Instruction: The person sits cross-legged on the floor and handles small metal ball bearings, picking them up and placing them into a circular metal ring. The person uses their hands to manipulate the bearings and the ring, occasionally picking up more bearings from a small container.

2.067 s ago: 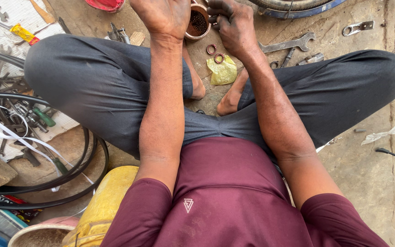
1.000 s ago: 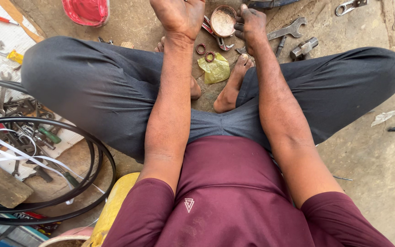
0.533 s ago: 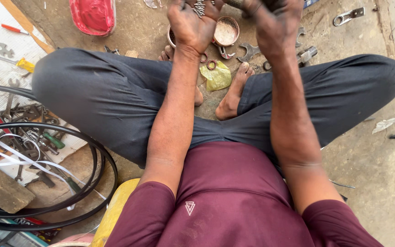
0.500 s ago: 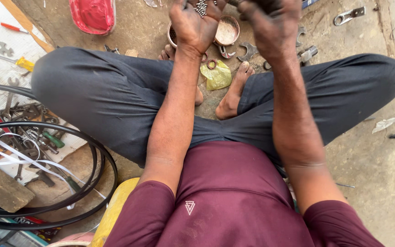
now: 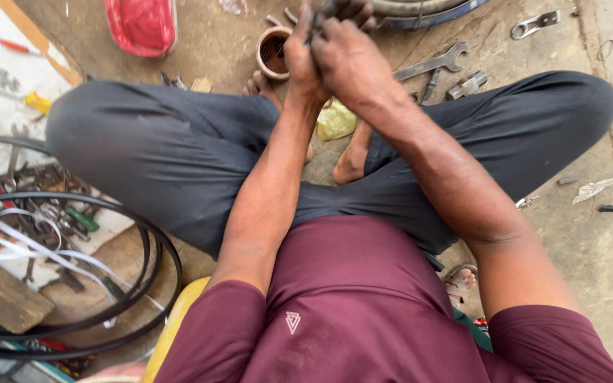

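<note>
Both hands have drawn together since half a second ago: left hand (image 5: 299, 53) and right hand (image 5: 349, 57) pinch one small dark part (image 5: 318, 15), perhaps a chain piece, above the floor. One round tin (image 5: 273, 52) behind holds dark bits. Two wrenches (image 5: 431, 65) lie right; one red bowl (image 5: 142, 25) left.

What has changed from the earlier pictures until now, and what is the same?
Both hands rose from the ground by the feet and came together: the left hand and right hand now press close around a small dark part, hard to identify. The small round tin they handled earlier now lies on the ground, let go. The yellow-green wrapper, the wrench and the crossed legs stayed put.
</note>
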